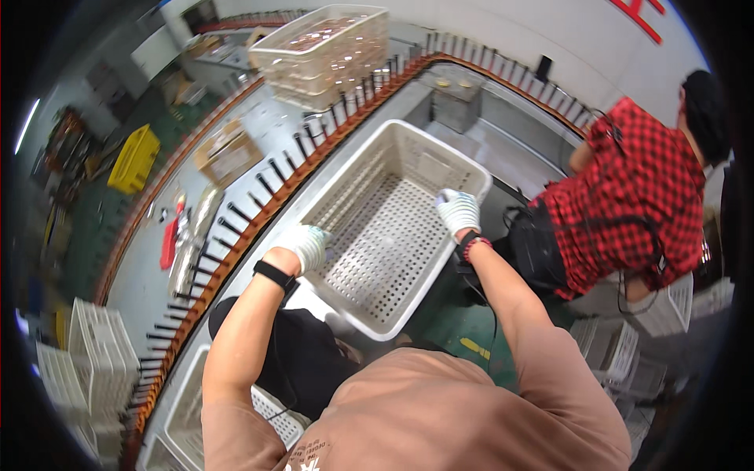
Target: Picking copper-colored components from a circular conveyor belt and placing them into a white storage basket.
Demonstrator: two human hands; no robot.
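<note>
A white plastic crate (369, 267) with a perforated bottom and sides is tilted in front of me, its bare floor in view. My left hand (309, 245), in a white knit glove, is closed on the crate's left rim. Across from it, my right hand (458, 210), gloved alike, grips the right rim with its fingers bent inward. The fingertips of both hands are partly hidden. I wear a black band on the left wrist and dark and red bands on the right one.
A curved conveyor track (275, 200) with upright black pins runs along the left and far side. Beyond it are stacked crates of shiny copper-coloured parts (322, 59), a cardboard box (228, 153) and a yellow crate (134, 159). A co-worker in a checked shirt (628, 204) stands close at right.
</note>
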